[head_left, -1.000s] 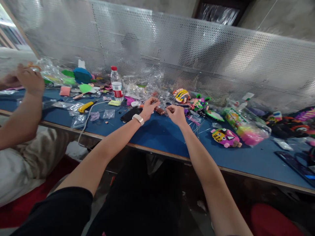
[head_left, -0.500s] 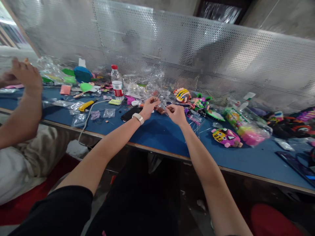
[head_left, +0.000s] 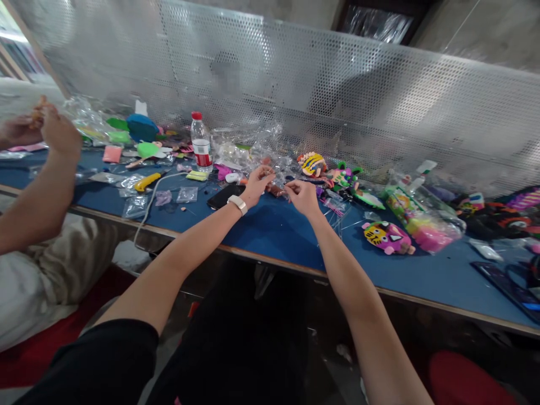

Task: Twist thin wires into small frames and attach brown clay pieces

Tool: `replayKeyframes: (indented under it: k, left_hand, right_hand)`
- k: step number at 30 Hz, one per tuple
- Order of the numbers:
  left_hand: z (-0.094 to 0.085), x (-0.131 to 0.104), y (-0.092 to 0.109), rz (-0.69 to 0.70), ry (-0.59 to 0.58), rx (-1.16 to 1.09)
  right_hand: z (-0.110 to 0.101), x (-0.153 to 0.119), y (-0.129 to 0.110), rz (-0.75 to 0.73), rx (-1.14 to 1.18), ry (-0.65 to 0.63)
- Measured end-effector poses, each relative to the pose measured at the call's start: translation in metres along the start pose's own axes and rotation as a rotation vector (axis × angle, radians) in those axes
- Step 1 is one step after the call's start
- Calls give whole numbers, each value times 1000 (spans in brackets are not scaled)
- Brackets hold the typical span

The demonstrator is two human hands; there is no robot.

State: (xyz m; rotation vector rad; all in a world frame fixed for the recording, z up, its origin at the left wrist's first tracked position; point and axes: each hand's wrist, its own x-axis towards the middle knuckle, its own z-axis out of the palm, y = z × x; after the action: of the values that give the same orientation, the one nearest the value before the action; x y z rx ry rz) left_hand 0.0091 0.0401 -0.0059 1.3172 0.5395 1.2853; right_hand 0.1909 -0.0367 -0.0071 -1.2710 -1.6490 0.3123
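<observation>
My left hand (head_left: 259, 184), with a pale watch (head_left: 237, 204) on its wrist, is closed in a pinch over the back half of the table. Just to its right my right hand (head_left: 301, 195) is also closed, thumb and fingertips together. Between the fingertips something thin and clear shows faintly, too small to name. A brown piece (head_left: 276, 190) appears in the gap between the hands; whether it is held or lies on the table I cannot tell. Left of my left hand, a black phone-like slab (head_left: 225, 197) lies partly under the wrist.
A red-capped bottle (head_left: 201, 143) stands at the back. A yellow-handled cutter (head_left: 147, 181) lies left beside a white cable (head_left: 148, 209). Colourful clay-like figures, a pink-and-yellow one (head_left: 387, 237) nearest, lie right. A co-worker's hands (head_left: 59, 129) hold an orange piece at far left.
My two hands stay almost in place, still pinched, with only slight finger movement. The co-worker's hands have shifted a little right and down, and the orange piece shows more.
</observation>
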Motion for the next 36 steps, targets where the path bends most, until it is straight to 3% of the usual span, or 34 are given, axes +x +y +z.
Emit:
replayKeyframes:
  k: [18,26,36]
  left_hand:
    - [2,-7,4,-16,-17,54]
    - [1,-5,9,-47,58,7]
    - [-3,-1,9,-66,58,-98]
  right_hand:
    - [0,2,-1,101,137,25]
    - [-4,2,1,76,62,-43]
    - [-11,9,10,139,188,38]
